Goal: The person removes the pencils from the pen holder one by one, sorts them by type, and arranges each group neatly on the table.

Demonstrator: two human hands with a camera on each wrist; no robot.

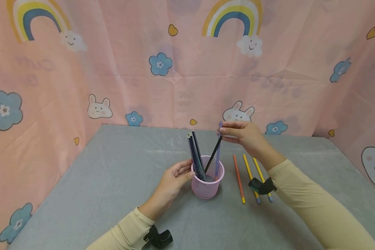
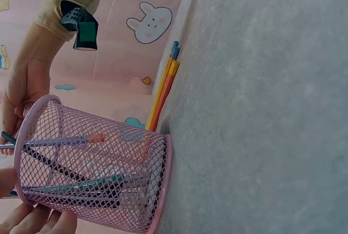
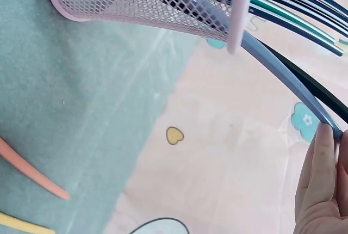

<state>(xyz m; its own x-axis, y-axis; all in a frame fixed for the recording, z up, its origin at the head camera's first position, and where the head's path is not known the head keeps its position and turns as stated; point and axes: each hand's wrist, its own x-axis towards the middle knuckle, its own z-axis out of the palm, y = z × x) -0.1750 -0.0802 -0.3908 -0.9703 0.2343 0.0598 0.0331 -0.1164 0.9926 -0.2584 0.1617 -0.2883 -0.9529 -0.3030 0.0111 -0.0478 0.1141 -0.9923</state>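
Observation:
A pink mesh pen cup point(image 1: 205, 191) stands upright on the table. My left hand point(image 1: 172, 180) grips its left side, with the thumb and fingertips at the rim. My right hand point(image 1: 245, 133) pinches the upper end of a slim purple pencil point(image 1: 218, 158). The pencil's orange lower end point(image 2: 95, 137) is inside the cup, seen through the mesh in the left wrist view. A black pencil point(image 1: 213, 154) leans right in the cup, its top close under the right fingertips. Several dark pens point(image 1: 195, 156) lean together against the cup's left side.
Right of the cup, an orange pencil point(image 1: 238, 177) with a yellow end and two yellow pencils point(image 1: 248, 166) with blue ends lie on the grey table point(image 1: 118, 180). The right wrist's black strap mount point(image 1: 262, 186) overlaps the yellow ones. A pink printed curtain point(image 1: 187, 69) hangs behind.

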